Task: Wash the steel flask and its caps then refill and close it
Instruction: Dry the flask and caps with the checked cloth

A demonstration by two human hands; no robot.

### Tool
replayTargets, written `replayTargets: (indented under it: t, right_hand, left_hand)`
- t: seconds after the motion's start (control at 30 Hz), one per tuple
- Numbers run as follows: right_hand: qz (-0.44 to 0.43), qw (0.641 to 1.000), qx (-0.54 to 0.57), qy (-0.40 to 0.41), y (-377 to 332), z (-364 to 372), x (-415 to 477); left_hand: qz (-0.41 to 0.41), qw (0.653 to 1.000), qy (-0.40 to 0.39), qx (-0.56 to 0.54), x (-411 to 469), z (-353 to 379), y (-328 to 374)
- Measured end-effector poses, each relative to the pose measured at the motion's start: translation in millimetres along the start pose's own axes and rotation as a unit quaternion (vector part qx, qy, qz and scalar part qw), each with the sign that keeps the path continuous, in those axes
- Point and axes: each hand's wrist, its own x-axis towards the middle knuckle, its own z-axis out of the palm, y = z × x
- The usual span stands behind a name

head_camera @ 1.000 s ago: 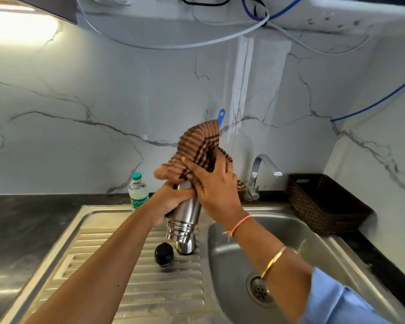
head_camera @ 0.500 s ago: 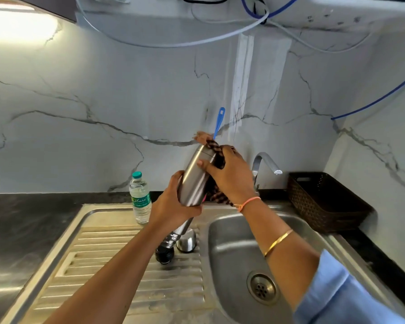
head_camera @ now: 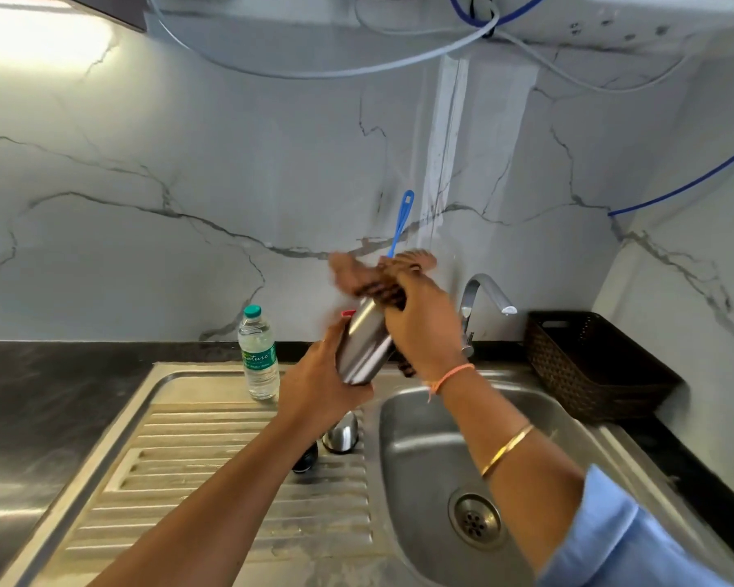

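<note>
Head view: the steel flask (head_camera: pixel 363 345) is held in the air at the centre of the frame, above the seam between the drainboard (head_camera: pixel 208 459) and the sink basin (head_camera: pixel 403 472), and tilted with its upper end leaning right. The left grip (head_camera: pixel 318 383) is clenched round the flask's lower part and hides that end, so I cannot tell which end is the mouth. The right grip (head_camera: pixel 420 328) grasps a brown checked cloth (head_camera: pixel 369 277) and presses it over the flask's upper end and right flank. The cloth is blurred, so its folds are hard to read.

Just below the left wrist, two caps stand apart from the flask on the drainboard. They are a steel cap (head_camera: pixel 340 434) and a black cap (head_camera: pixel 306 457), close beside each other. A plastic water bottle (head_camera: pixel 258 353) with a green cap stands upright at the back of the drainboard, left of the hands. No stream shows at the tap (head_camera: pixel 484 290), right of centre. A blue brush handle (head_camera: pixel 401 222) stands up behind the cloth, and a dark woven basket (head_camera: pixel 590 366) sits on the tabletop (head_camera: pixel 60 374) at the right.

This looks like the wiping-dry step, which suggests the flask's rinse is done. Whether the caps are washed I cannot tell. Refilling, fitting both caps and closing are left.
</note>
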Motion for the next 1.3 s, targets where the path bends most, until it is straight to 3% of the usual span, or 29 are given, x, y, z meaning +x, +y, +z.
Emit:
replayTargets:
  t: [0.1,0.27,0.33,0.43,0.5,0.57,0.63,0.7,0.77,0.8,0.87,0.9,0.93,1.07,1.17,1.23,1.3]
  right_hand:
    - [-0.070,0.985,-0.148,-0.058,-1,1,2]
    - [0.034,0.968,-0.007,-0.249,20,-33,27]
    - [0.093,0.929,0.081,-0.349,30,-41,26]
    - [0.153,0.824,0.201,-0.507,47,-40,11]
    - [0.171,0.781,0.272,-0.536,60,-32,-3]
    - [0.176,0.772,0.325,-0.517,65,-24,-17]
    - [0.182,0.778,0.353,-0.487,64,-16,-29]
    - [0.194,0.776,0.388,-0.458,65,-9,-37]
    - [0.199,0.764,0.445,-0.422,64,-3,-43]
    - [0.197,0.761,0.464,-0.408,64,0,-46]
    - [0.196,0.773,0.468,-0.381,58,4,-50]
    - [0.197,0.785,0.461,-0.364,54,5,-52]
    - [0.196,0.797,0.452,-0.348,50,6,-53]
    - [0.172,0.846,0.411,-0.294,30,7,-55]
    - [0.119,0.908,0.342,-0.212,12,13,-62]
    - [0.037,0.964,0.216,-0.153,4,21,-69]
    - [-0.053,0.982,0.128,-0.131,2,30,-72]
  left_hand:
    - [0.023,0.998,0.009,0.051,-3,2,-2]
    - [0.190,0.956,0.116,0.190,3,-5,-20]
    - [0.226,0.936,0.140,0.231,5,-7,-25]
    - [0.258,0.927,0.141,0.232,7,-6,-26]
    - [0.269,0.933,0.129,0.204,8,-3,-24]
    - [0.271,0.939,0.116,0.179,9,-1,-23]
    - [0.247,0.948,0.119,0.162,10,5,-24]
    - [0.161,0.975,0.112,0.102,8,8,-21]
    - [-0.014,0.995,0.066,-0.077,6,4,-9]
    - [-0.124,0.966,0.041,-0.224,5,1,-1]
    - [-0.287,0.820,0.016,-0.494,7,0,9]
    - [-0.332,0.762,0.018,-0.556,5,0,13]
    - [-0.361,0.728,0.025,-0.583,2,0,17]
    - [-0.360,0.708,0.047,-0.606,1,-8,27]
    - [-0.317,0.707,0.018,-0.633,7,-14,25]
    - [-0.287,0.706,0.009,-0.647,7,-15,22]
    - [-0.284,0.710,-0.015,-0.645,4,-16,21]
